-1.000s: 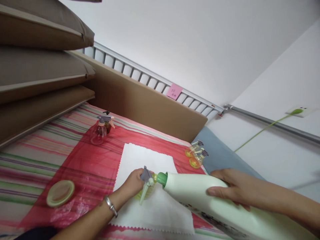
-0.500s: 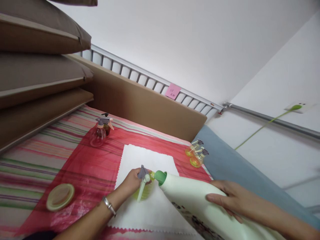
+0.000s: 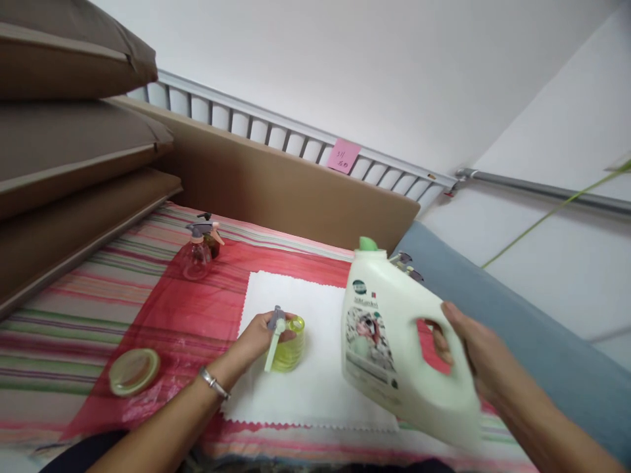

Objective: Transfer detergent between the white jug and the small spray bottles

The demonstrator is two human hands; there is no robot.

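Note:
My left hand (image 3: 261,332) is closed on a spray head (image 3: 276,325), grey on top with a pale green part hanging down. Its fingertips reach the side of a small clear bottle (image 3: 290,355), whose neck is open and which has yellow-green liquid inside. That bottle stands on a white sheet with a zigzag edge (image 3: 325,387). To the right, my right hand (image 3: 476,348) grips the handle of a large pale green jug (image 3: 394,387). The jug is nearly upright, slightly tilted, with a green spout (image 3: 367,244) on top and a printed label facing me.
At the back left stand a pink-tinted spray bottle (image 3: 198,257) and a dark bottle (image 3: 211,244). Other spray bottles (image 3: 407,263) are mostly hidden behind the jug. A round lid (image 3: 134,372) lies on the red cloth (image 3: 170,315). Brown cushions (image 3: 73,144) are stacked at the left.
The right hand has turned the jug from lying tilted, spout at the small bottle's neck, to nearly upright and off to the right. My left hand keeps its hold.

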